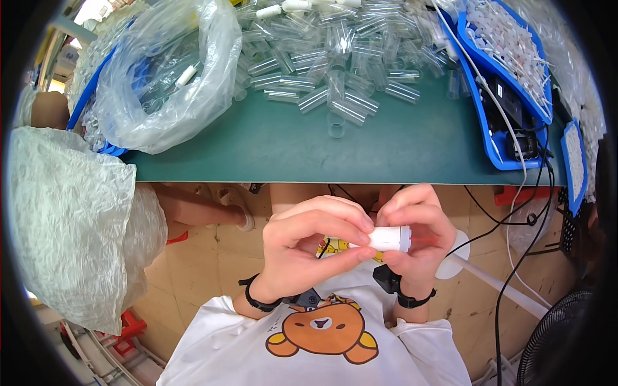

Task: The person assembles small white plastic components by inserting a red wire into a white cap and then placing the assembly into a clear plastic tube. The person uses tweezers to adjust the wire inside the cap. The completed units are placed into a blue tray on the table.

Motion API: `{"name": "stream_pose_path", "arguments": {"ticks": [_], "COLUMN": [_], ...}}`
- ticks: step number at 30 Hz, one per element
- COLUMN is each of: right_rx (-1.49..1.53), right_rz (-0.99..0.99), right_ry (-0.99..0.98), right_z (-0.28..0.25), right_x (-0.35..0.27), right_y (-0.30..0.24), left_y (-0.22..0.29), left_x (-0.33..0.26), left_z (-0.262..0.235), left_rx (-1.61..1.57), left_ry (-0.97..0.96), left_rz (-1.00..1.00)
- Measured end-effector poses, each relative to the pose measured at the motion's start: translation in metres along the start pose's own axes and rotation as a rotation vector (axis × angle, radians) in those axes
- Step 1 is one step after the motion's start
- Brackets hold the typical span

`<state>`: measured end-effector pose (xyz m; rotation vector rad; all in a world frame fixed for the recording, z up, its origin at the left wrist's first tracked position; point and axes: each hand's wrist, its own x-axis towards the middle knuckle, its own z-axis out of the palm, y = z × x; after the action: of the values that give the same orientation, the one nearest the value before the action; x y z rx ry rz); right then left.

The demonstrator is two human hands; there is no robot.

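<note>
At your far left hangs a crinkled translucent plastic sack (71,225), low beside your seat where you can reach it. Above it, on the green bench (386,151), a clear plastic bag (170,83) slumps open toward you, and a loose pile of clear plastic tubes (335,64) spreads across the back, within arm's reach.

Your left hand (309,251) is held below the bench edge, close to your chest, fingers (335,222) curled and clamped on the left end of a short white cylindrical part (389,238). Your right hand (418,238) pinches its right, ribbed end, so both hands steady it along one axis. A thin reddish piece seems to stick out from that end, though the view is too soft to be sure.

At the right, blue trays (499,154) keep small white parts sorted.
</note>
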<state>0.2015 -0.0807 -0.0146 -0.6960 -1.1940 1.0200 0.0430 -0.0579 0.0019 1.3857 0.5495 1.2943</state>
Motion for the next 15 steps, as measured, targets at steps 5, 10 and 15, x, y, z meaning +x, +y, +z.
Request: {"name": "stream_pose_path", "arguments": {"ticks": [5,10,15], "right_rx": [-0.061,-0.152,-0.314], "right_rz": [-0.025,-0.126,-0.178], "right_ry": [-0.045,0.012,0.070], "right_z": [-0.003,-0.005,-0.016], "right_x": [0.001,0.003,0.006], "right_y": [-0.001,0.003,-0.002], "left_y": [-0.002,-0.007,-0.024], "left_x": [0.002,0.003,0.011], "left_z": [0.001,0.000,-0.014], "left_rx": [-0.043,-0.098,-0.032], "left_ry": [-0.022,-0.101,0.108], "left_rz": [-0.001,-0.077,0.011]}}
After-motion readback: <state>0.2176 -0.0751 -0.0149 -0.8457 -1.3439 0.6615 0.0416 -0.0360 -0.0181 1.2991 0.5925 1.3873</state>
